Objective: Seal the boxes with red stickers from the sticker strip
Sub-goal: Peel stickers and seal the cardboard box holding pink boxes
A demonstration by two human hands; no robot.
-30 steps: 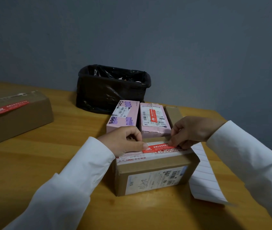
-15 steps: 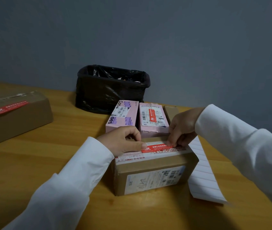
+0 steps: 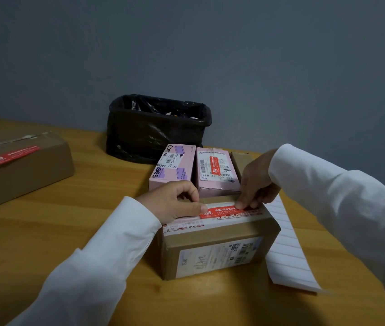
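Pressing at centre frame, your left hand (image 3: 175, 200) thumb and right hand (image 3: 256, 184) fingertips flatten the red sticker (image 3: 222, 211) onto the box (image 3: 217, 245).

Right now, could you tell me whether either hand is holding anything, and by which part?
Both press the red sticker onto the brown box: left hand at its left end, right hand at its right end.

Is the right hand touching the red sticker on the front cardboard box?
Touching. The head view shows the right hand with its fingertips pressed down on the red sticker lying across the top of the cardboard box, no gap visible.
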